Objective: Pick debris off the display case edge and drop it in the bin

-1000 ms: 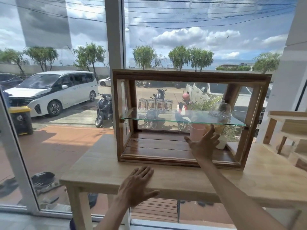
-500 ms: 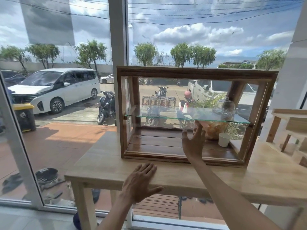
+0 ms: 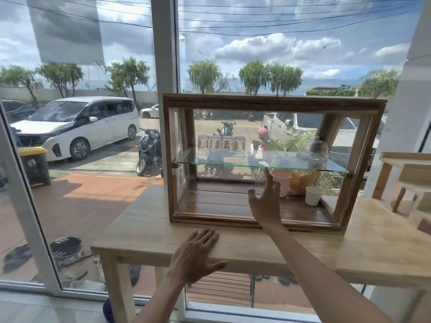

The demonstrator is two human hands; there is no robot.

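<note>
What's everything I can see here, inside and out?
Case: one, brown wood, on table.
Table: one, pale wood, by window.
Shelf: one, clear glass, mid-case.
Glasses: four, clear, on shelf, left.
Dome: one, clear, on shelf, right.
Pink cup: one, case floor.
White cup: one, case floor, right.
Van: one, white, outside.
Bin: one, yellow-lidded, outside.
Left hand: flat on table edge.
Right hand: open, in front of the case.
</note>
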